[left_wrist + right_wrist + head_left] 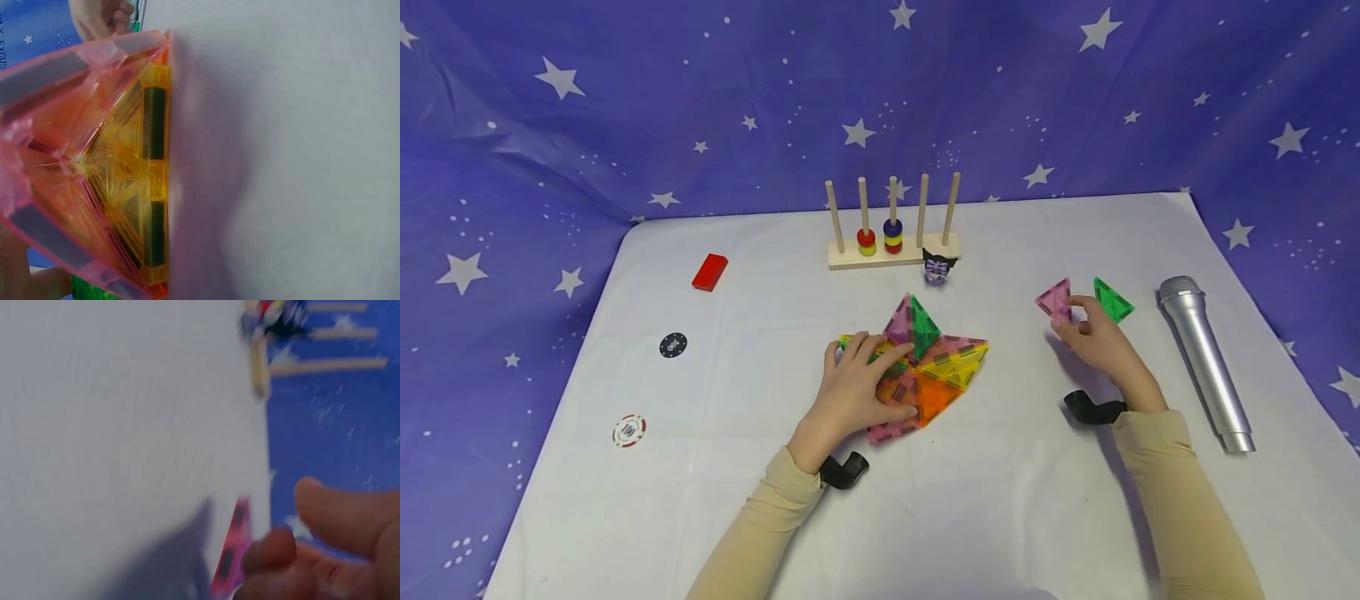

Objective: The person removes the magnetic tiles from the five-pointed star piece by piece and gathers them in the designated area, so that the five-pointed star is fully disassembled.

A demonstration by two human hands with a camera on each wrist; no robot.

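In the head view, a structure of translucent magnetic tiles (938,400) in orange, yellow, pink and green sits mid-table. My left hand (850,400) reaches over its left side and grips it, the fingers on top and the thumb near the front. Yellow and pink tiles (159,175) rise at a slant close to the left wrist camera. My right hand (1103,337) holds a pink triangular tile (1052,298) by its right side; a shadow lies apart from the tile (228,562) in the right wrist view. A green triangular tile (1112,300) lies just beyond that hand.
A wooden peg rack (895,254) with coloured rings stands at the back, a small dark figure (937,268) before it. To the right lies a silver microphone (1206,362). A red block (710,272), a black chip (673,345) and a white chip (628,431) are at left.
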